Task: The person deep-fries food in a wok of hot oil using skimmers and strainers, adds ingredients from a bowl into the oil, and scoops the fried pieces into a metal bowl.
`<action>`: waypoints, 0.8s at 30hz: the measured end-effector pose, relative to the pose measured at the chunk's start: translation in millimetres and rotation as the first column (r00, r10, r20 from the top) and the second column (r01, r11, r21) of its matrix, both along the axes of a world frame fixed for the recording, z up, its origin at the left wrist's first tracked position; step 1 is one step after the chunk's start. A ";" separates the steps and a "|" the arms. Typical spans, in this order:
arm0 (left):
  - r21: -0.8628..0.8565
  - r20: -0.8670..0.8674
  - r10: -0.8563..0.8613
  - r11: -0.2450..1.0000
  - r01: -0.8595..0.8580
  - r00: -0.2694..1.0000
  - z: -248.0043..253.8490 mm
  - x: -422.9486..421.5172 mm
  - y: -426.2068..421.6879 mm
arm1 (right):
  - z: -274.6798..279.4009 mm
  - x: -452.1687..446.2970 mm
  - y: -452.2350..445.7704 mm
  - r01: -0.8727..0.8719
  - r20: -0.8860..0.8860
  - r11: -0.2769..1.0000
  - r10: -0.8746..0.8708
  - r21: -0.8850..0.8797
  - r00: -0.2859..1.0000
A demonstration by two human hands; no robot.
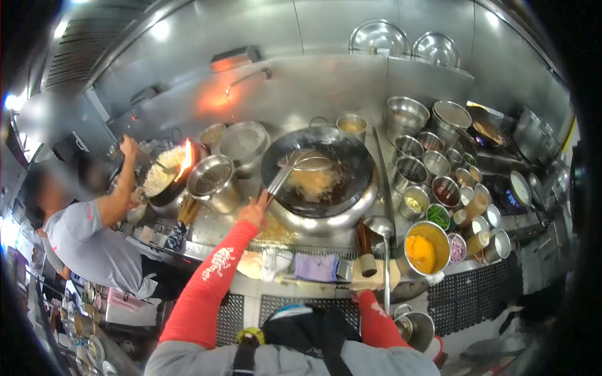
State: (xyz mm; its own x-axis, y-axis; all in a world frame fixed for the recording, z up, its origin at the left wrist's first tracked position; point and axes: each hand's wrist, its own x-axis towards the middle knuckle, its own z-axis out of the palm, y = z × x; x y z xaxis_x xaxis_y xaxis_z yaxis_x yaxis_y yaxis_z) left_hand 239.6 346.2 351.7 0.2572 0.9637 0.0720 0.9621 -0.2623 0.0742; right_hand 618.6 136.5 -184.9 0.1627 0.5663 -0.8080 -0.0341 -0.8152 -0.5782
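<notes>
My left hand (253, 211) is closed around the metal handle of a strainer (306, 161), reaching forward from a red sleeve. The strainer's round basket is over the large black wok (360, 169), where light-brown food (313, 183) lies in bubbling liquid. Whether the basket touches the food is unclear. My right hand (362, 292) is low at the counter's front edge, mostly hidden, so its fingers cannot be made out. Nearest to it are a ladle (379, 227), its long handle pointing down towards me, and a dark tool with a wooden handle (365, 241).
On the left, a person (103, 235) works at another wok (166, 188) of pale food beside a flame (187, 160). A metal pot (212, 182) stands between the woks. Several ingredient containers, including a yellow-filled pot (427, 249), crowd the right. Folded cloths (316, 266) line the front edge.
</notes>
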 end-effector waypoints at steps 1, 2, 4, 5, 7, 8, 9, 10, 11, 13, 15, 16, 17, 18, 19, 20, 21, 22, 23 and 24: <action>-0.006 -0.020 -0.011 1.000 0.011 1.000 -10.5 -1.2 1.5 | 12.8 -1.4 -2.0 -0.101 0.080 0.995 0.100 0.006 0.992; 0.077 -0.027 -0.060 0.995 0.062 0.998 -20.2 -3.9 -2.3 | 22.3 -2.6 -7.0 -0.199 0.159 0.980 0.197 -0.002 0.967; 0.000 -0.036 -0.061 0.998 0.061 0.998 -12.8 -4.1 -18.4 | 42.5 -4.1 -8.6 -0.397 0.305 0.918 0.385 -0.025 0.871; -0.035 -0.044 -0.056 0.998 0.055 0.997 -9.8 -8.4 -26.9 | 50.3 -6.2 -9.7 -0.488 0.366 0.872 0.469 -0.046 0.804; 0.065 -0.025 -0.117 0.991 0.119 0.993 -24.3 -25.4 -33.1 | 61.2 -7.9 -9.8 -0.644 0.480 0.759 0.601 -0.094 0.639; 0.113 -0.036 -0.142 0.983 0.145 0.989 -36.9 -37.0 -19.9 | 70.2 -10.4 -4.7 -0.701 0.523 0.705 0.641 -0.112 0.561; 0.137 -0.045 -0.159 0.977 0.164 0.986 -31.4 -38.5 -30.3 | 75.9 -11.9 -7.3 -0.757 0.560 0.638 0.681 -0.138 0.472; -0.062 0.000 -0.060 0.996 0.059 0.998 -24.3 -42.9 -35.3 | 78.5 -12.0 -10.7 -0.805 0.585 0.568 0.716 -0.170 0.381; -0.072 -0.027 -0.045 0.997 0.043 0.999 -22.6 -47.4 -39.3 | 83.5 -13.4 -8.7 -0.847 0.610 0.494 0.738 -0.197 0.288; -0.078 -0.049 0.001 0.997 -0.005 0.999 -34.6 -59.5 -46.6 | 91.1 -15.3 -10.4 -0.909 0.638 0.333 0.762 -0.249 0.105; 0.008 0.063 -0.061 0.998 0.060 0.996 -38.1 -66.9 -62.1 | 107.4 -23.1 -3.1 -0.919 0.632 0.267 0.774 -0.290 0.026; -0.053 0.047 -0.008 0.999 0.010 0.999 -32.3 -63.1 -72.3 | 74.4 -14.3 -11.0 -0.943 0.786 0.225 0.616 -0.246 -0.058; 0.006 0.047 -0.002 1.000 0.001 0.999 -36.8 -60.1 -82.1 | 104.9 -23.3 -4.1 -0.875 0.619 0.391 0.772 -0.284 0.144; 0.070 0.046 0.001 0.998 -0.004 0.999 -40.9 -57.5 -90.0 | 106.2 -27.5 -4.7 -0.767 0.526 0.555 0.779 -0.324 0.342; 0.143 0.043 0.002 0.990 -0.008 0.999 -41.2 -54.6 -95.0 | 103.7 -28.4 -11.6 -0.767 0.578 0.566 0.749 -0.302 0.325; 0.385 -0.103 0.009 0.922 0.032 0.995 -38.7 -43.0 -103.6 | 95.7 -27.7 -11.3 -0.768 0.634 0.579 0.709 -0.273 0.309; 0.367 -0.041 -0.068 0.927 0.078 0.997 -37.7 -30.4 -110.8 | 84.1 -27.8 -7.9 -0.768 0.689 0.593 0.662 -0.240 0.296; 0.347 0.025 -0.143 0.929 0.126 0.989 -38.5 -17.7 -119.9 | 62.2 -22.2 -11.2 -0.820 0.730 0.518 0.654 -0.242 0.198; 0.331 0.096 -0.214 0.928 0.172 0.972 -41.5 -5.7 -127.9 | 53.3 -20.1 -14.2 -0.838 0.686 0.471 0.707 -0.274 0.173; 0.258 0.187 -0.286 0.937 0.234 0.940 -53.6 5.2 -131.8 | 59.1 -17.5 -10.0 -0.855 0.645 0.421 0.751 -0.303 0.141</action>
State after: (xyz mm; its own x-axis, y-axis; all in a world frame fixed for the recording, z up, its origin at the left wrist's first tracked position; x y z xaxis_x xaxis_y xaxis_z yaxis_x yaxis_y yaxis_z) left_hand 244.8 214.4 298.1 0.4489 0.8157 0.3650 0.8246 -0.5354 0.1825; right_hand 601.1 126.5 -125.8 -0.0576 0.7715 -0.6336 0.9808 -0.0747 -0.1801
